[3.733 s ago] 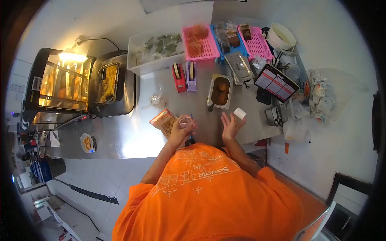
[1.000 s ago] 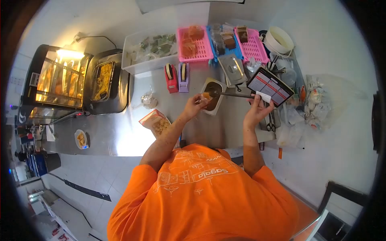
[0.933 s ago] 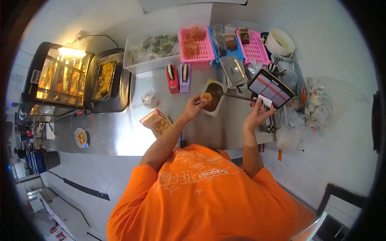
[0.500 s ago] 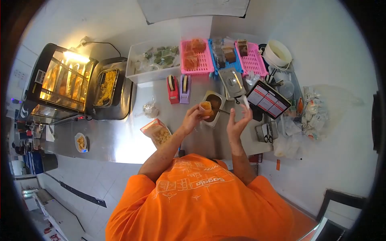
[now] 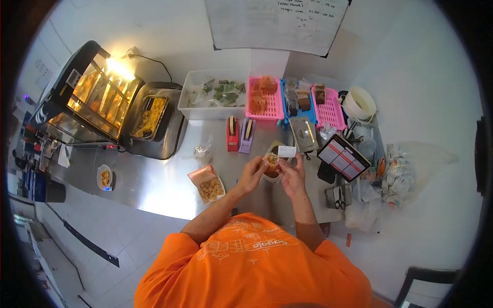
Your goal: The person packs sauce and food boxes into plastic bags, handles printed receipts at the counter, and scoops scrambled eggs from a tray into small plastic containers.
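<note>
Both hands meet just right of the middle of the frame. The left hand [image 5: 252, 173] has its fingers closed around a small clear cup [image 5: 271, 160], gripping it from the left side. The right hand [image 5: 292, 178] meets it from the right, thumb and fingers drawn in against the cup's edge. A white slip [image 5: 286, 151] stands up beside the cup, at the tips of the right hand's fingers; whether they pinch it cannot be told. Something yellowish shows inside the cup, too small to make out.

The cup is above a metal pan [image 5: 278, 142] of brown sauce on the worktop [image 5: 169, 174], and the hands hide part of that pan. Left of the left hand, near it, an open box [image 5: 201, 175] holds browned pieces [image 5: 210, 190]. Above the box lies a clear bag [image 5: 202, 151], and above the hands a red dispenser [image 5: 232, 136] stands next to a purple dispenser [image 5: 247, 137].

To the upper right of the pan is a metal lid [image 5: 304, 134]. Right of the hands, a tablet [image 5: 344, 158] leans at a tilt, with scissors [image 5: 339, 199] below it. At far left, a bowl [image 5: 106, 167] with food sits near the worktop's edge, below a lit warmer [image 5: 92, 97].
</note>
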{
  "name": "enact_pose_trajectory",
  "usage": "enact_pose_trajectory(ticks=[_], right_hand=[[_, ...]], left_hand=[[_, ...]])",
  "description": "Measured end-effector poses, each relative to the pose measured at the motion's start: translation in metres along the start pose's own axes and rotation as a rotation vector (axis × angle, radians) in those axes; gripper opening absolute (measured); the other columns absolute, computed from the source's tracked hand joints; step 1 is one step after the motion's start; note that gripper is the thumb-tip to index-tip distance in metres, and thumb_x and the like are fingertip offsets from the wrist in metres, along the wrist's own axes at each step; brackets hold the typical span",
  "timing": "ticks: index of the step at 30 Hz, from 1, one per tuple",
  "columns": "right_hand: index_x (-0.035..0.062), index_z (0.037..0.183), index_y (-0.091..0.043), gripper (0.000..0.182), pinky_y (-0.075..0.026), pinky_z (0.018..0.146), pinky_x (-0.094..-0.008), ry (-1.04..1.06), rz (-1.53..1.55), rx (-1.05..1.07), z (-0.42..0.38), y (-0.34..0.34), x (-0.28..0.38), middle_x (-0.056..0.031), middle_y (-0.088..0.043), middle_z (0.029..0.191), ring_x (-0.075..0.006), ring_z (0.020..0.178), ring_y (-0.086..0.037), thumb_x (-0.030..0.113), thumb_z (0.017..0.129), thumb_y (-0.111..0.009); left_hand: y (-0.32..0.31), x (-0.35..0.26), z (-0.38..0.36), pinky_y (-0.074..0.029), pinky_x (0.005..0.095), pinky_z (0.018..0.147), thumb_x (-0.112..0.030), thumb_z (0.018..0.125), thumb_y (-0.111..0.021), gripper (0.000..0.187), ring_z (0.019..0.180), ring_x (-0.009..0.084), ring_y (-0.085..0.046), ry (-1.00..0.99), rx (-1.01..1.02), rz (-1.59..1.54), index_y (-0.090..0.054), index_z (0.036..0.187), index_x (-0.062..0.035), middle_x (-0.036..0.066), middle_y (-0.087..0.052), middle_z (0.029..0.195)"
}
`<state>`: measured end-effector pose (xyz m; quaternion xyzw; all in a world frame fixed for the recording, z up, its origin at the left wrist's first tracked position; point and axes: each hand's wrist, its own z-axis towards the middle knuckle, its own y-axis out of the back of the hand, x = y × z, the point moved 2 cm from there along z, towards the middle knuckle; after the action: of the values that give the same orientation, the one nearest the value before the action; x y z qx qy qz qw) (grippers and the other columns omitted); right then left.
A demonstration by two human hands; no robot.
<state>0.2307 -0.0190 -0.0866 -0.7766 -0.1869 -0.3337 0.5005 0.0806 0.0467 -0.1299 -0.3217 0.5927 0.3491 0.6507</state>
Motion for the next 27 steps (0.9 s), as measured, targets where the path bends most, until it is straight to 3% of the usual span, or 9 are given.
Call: enact_pose_trajectory(ticks=[2,5,8,14,20,23,27], right_hand=[[0.0102,0.141,-0.022,0.072,-0.051,0.077,-0.0334,-0.017,-0.010,0.013,-0.004,-0.006,0.003,-0.0140,-0.068,0.096,-0.0208,0.084,-0.066,-0.005,0.086,-0.065],[0.0104,0.140,-0.022,0.070,-0.052,0.076,-0.0337,-0.020,-0.044,0.038,-0.008,-0.010,0.002,-0.0140,-0.068,0.094,-0.0213,0.082,-0.066,-0.007,0.086,-0.063],[0.0084,0.139,-0.023,0.070,-0.053,0.075,-0.0338,-0.029,-0.075,0.055,-0.009,-0.010,-0.007,-0.0144,-0.067,0.096,-0.0217,0.082,-0.066,-0.008,0.084,-0.064],[0.0069,0.138,-0.024,0.072,-0.054,0.075,-0.0346,-0.066,-0.029,0.043,-0.025,-0.039,0.003,-0.0159,-0.064,0.102,-0.0221,0.082,-0.066,-0.009,0.082,-0.066],[0.0082,0.132,-0.034,0.059,-0.055,0.072,-0.0317,-0.081,-0.095,0.138,-0.043,-0.069,0.004,-0.0135,-0.065,0.101,-0.0208,0.082,-0.067,-0.007,0.084,-0.065],[0.0083,0.131,-0.035,0.057,-0.055,0.069,-0.0299,-0.062,-0.159,0.160,-0.049,-0.078,-0.004,-0.0125,-0.067,0.099,-0.0200,0.081,-0.068,-0.007,0.085,-0.064],[0.0078,0.131,-0.035,0.058,-0.055,0.066,-0.0284,-0.032,-0.204,0.172,-0.056,-0.093,-0.009,-0.0118,-0.067,0.095,-0.0187,0.080,-0.068,-0.008,0.084,-0.064]], left_hand=[[-0.001,-0.021,-0.007,-0.050,0.0287,0.082,-0.014,0.097,-0.058,0.024,0.093,0.0141,-0.062,-0.021,-0.087,0.078,-0.060,0.114,0.0028,0.009,-0.068,0.098],[-0.001,-0.026,-0.017,-0.051,0.0290,0.080,-0.009,0.090,-0.067,0.027,0.088,0.0137,-0.063,-0.144,-0.246,0.064,-0.063,0.114,0.0033,0.009,-0.069,0.097],[0.008,-0.020,-0.023,-0.051,0.0288,0.081,-0.004,0.084,-0.073,0.034,0.089,0.0145,-0.064,-0.185,-0.269,-0.042,-0.064,0.116,0.0032,0.010,-0.069,0.096],[0.020,-0.069,-0.038,-0.052,0.0269,0.082,0.001,0.084,-0.070,0.036,0.087,0.0144,-0.065,-0.450,-0.235,-0.095,-0.064,0.119,0.0023,0.011,-0.070,0.098],[0.041,-0.078,-0.050,-0.053,0.0282,0.080,0.004,0.082,-0.070,0.033,0.089,0.0162,-0.066,-0.400,-0.305,0.006,-0.067,0.114,0.0019,0.014,-0.069,0.098],[0.052,-0.097,-0.062,-0.054,0.0291,0.077,0.003,0.078,-0.073,0.028,0.087,0.0193,-0.067,-0.465,-0.471,0.071,-0.072,0.105,0.0001,0.013,-0.067,0.094],[0.071,-0.102,-0.073,-0.051,0.0302,0.081,0.005,0.071,-0.076,0.024,0.093,0.0228,-0.062,-0.703,-0.401,0.198,-0.074,0.094,-0.0018,0.012,-0.062,0.105]])
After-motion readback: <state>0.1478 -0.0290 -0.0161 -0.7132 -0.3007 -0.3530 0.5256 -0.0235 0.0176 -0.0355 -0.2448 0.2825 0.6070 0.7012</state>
